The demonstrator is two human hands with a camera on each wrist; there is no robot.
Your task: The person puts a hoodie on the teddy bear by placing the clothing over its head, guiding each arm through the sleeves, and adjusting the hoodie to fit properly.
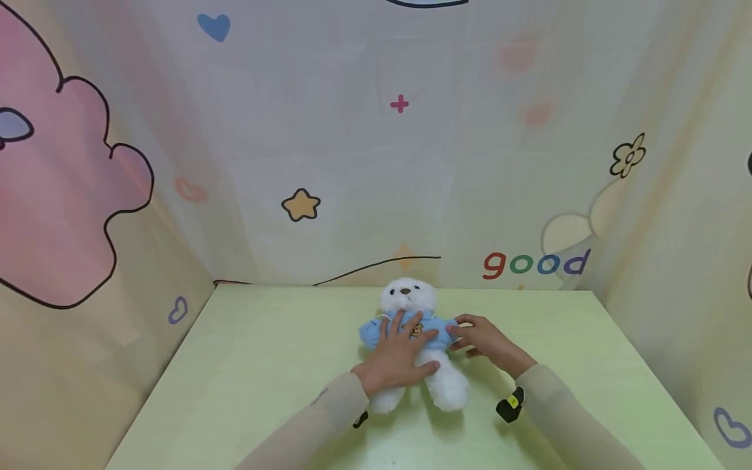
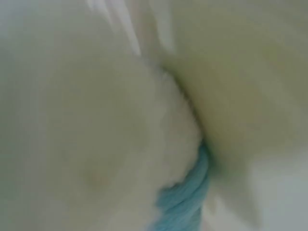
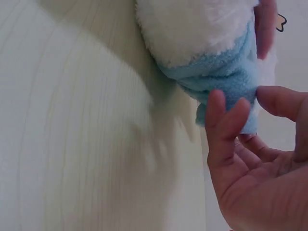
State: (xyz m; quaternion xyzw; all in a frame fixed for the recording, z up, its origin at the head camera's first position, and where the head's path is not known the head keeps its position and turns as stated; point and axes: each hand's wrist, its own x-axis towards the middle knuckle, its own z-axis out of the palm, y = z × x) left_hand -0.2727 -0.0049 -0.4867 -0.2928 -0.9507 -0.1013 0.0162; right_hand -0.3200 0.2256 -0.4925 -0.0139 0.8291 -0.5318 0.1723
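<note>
A white plush bear (image 1: 448, 386) in a blue top lies face up on the table, its head toward the back wall. My left hand (image 1: 395, 358) rests across its chest and belly with the fingers spread. Beside the bear's arm on the right, my right hand (image 1: 484, 339) has loosely bent, parted fingers around the end of the blue sleeve (image 3: 219, 72); in the right wrist view the thumb touches the fabric. The left wrist view is blurred, showing pale fur and a strip of blue cloth (image 2: 185, 195) close up.
The pale green wood-grain table (image 1: 264, 352) stretches to both sides of the bear. Behind it hangs a printed cloth backdrop (image 1: 352, 150) with a star, a heart and the word "good". More printed cloth encloses the left and right sides.
</note>
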